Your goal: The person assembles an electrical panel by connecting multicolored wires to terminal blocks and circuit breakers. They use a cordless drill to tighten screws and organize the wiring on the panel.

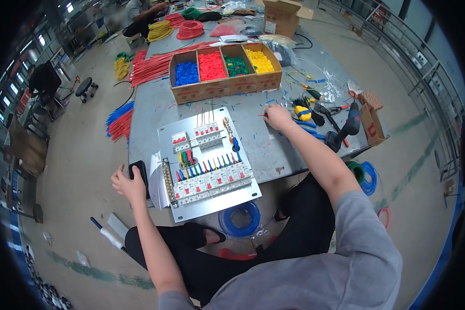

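My left hand [129, 184] is at the table's left edge, fingers apart, its thumb against a black phone [141, 174]. Across the table my right hand [278, 117] is curled with its fingertips at a thin red piece [261, 115], too small to tell exactly. Between my hands lies a metal mounting plate [206, 207], tilted a little. It carries a lower row of circuit breakers [212, 182] with short coloured wires standing up from them. Smaller breakers [207, 135] sit above, and a brass terminal bar [168, 178] runs along the left side. White paper [158, 181] sticks out beside the plate.
A cardboard box [227, 84] holds blue, red, green and yellow caps in compartments. A cordless drill [345, 128], a yellow tape measure [303, 113] and pliers lie at the right. Red wires [152, 67] are bundled behind. A blue wire coil [239, 219] lies on the floor. Another person sits at the far end.
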`<state>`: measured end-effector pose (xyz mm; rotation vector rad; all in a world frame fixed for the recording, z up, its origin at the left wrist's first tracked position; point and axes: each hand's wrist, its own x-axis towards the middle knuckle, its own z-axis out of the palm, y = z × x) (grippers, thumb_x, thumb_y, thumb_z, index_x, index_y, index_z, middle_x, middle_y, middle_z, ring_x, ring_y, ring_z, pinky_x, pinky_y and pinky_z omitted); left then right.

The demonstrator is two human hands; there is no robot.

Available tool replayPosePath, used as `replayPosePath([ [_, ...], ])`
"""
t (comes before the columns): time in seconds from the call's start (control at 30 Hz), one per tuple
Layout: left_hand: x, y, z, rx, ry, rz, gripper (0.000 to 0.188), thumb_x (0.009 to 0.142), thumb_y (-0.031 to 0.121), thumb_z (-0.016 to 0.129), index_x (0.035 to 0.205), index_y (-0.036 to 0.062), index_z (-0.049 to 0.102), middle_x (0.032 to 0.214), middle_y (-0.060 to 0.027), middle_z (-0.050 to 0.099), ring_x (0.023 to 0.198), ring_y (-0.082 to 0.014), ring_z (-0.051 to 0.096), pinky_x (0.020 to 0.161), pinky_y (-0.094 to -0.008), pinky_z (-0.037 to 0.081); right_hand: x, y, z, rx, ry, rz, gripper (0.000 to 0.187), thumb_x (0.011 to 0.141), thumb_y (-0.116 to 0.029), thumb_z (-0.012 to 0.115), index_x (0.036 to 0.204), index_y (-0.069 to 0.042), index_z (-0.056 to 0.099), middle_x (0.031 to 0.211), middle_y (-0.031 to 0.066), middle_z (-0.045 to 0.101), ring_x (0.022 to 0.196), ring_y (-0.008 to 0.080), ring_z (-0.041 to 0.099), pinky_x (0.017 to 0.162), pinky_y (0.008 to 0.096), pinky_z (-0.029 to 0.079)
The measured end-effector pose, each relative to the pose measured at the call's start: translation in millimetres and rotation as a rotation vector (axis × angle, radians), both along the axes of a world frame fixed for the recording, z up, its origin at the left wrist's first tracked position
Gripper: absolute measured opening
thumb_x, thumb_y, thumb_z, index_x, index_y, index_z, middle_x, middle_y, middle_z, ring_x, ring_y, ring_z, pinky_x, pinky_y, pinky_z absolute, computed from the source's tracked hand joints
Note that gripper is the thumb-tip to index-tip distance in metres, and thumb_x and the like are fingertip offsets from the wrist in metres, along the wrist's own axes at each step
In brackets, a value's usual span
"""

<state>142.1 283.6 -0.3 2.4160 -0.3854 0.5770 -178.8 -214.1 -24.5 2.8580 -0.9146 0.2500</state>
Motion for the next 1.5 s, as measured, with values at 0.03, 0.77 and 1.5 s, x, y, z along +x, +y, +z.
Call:
replayPosePath([
  [0.03, -10, -2, 12, -0.055, -0.096, -0.069, 0.045, 0.096, 0.031, 0.073, 0.131, 0.0039, 0.066, 0.132, -0.0141, 0.058, 0.125, -0.0339, 0.054, 0.106, -0.0479, 0.044, 3, 1, -3, 0.041, 0.046, -0.057, 0.026, 0.097, -0.029, 0.071, 0.106, -0.008, 0.082, 0.109, 0.0165, 0.080, 0.102, 0.0349, 0.077, 0.090, 0.0498, 0.061],
  [0.77, -167, -144, 71, -1.203, 1.863, -0.795, 0.047, 0.112, 0.040, 0.041, 0.071, 0.0177, 0.032, 0.060, 0.0034, 0.026, 0.050, -0.0117, 0.024, 0.051, -0.0299, 0.029, -6, -47, 64, 0.400, -0.277, -0.487, 0.029, 0.094, -0.025, 0.068, 0.110, -0.004, 0.080, 0.115, 0.0204, 0.078, 0.112, 0.0380, 0.074, 0.095, 0.0517, 0.060],
  [1.5, -120, -135, 69, -1.285, 1.752, -0.656, 0.040, 0.111, 0.036, 0.040, 0.076, 0.0155, 0.036, 0.065, 0.0022, 0.027, 0.058, -0.0124, 0.022, 0.056, -0.0321, 0.025, 22, -83, 2, 0.227, -0.140, -0.308, 0.023, 0.096, -0.026, 0.075, 0.111, -0.010, 0.082, 0.114, 0.0150, 0.078, 0.110, 0.0358, 0.073, 0.095, 0.0474, 0.059],
])
